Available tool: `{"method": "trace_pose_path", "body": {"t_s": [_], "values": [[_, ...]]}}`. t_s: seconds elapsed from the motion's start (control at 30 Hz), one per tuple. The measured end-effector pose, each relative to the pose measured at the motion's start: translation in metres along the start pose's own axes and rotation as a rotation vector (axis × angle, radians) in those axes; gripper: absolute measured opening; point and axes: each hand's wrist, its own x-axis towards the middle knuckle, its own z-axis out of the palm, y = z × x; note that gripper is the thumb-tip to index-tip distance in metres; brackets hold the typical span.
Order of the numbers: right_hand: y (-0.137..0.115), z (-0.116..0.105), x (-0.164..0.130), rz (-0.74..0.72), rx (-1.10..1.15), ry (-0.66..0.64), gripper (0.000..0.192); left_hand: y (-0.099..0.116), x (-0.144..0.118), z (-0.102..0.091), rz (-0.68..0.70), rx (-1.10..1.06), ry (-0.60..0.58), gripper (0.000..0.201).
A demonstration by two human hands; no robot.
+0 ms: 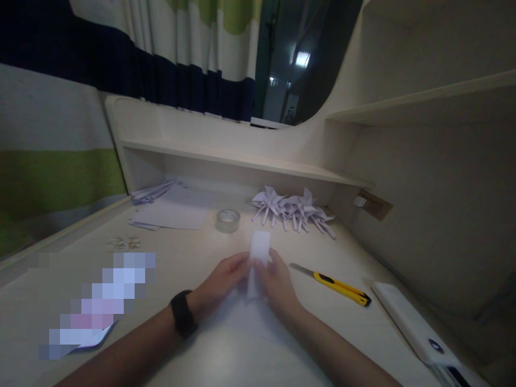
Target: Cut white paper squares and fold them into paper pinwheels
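Observation:
A narrow folded strip of white paper (pixel 260 245) is held upright between both hands in the middle of the desk. My left hand (pixel 228 273), with a black band on its wrist, grips the strip's left edge. From the right side my right hand (pixel 278 279) closes on the same strip, its thumb lying across the front. Part of the paper is hidden behind the fingers. A yellow utility knife (pixel 342 288) with its blade out lies just right of my right hand. Beyond the hands stands a roll of clear tape (pixel 228 221).
Several white paper pinwheels (pixel 288 207) lie in a heap at the back right. Paper sheets (pixel 175 207) are stacked at the back left, with small scraps (pixel 124 243) before them. A blurred-out phone (pixel 94 338) lies left, a white device (pixel 407 317) right. A shelf (pixel 242 159) overhangs the back.

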Motion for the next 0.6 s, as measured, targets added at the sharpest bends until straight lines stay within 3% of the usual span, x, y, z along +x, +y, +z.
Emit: {"method": "trace_pose_path", "body": {"t_s": [0.23,0.43,0.53,0.6], "values": [[-0.01,-0.017,0.006,-0.092,-0.323,0.015,0.027,0.009,0.0,-0.004,0.023,0.183,0.004,0.034],[-0.012,-0.033,0.015,-0.218,-0.452,-0.133,0.023,0.01,0.002,-0.014,-0.117,0.085,0.007,0.03],[-0.006,-0.039,0.019,-0.193,-0.407,-0.084,0.028,0.007,0.002,-0.015,-0.161,0.003,0.111,0.026],[-0.002,-0.041,0.021,-0.176,-0.38,-0.017,0.042,0.005,0.003,-0.015,-0.167,-0.045,0.216,0.023]]}}
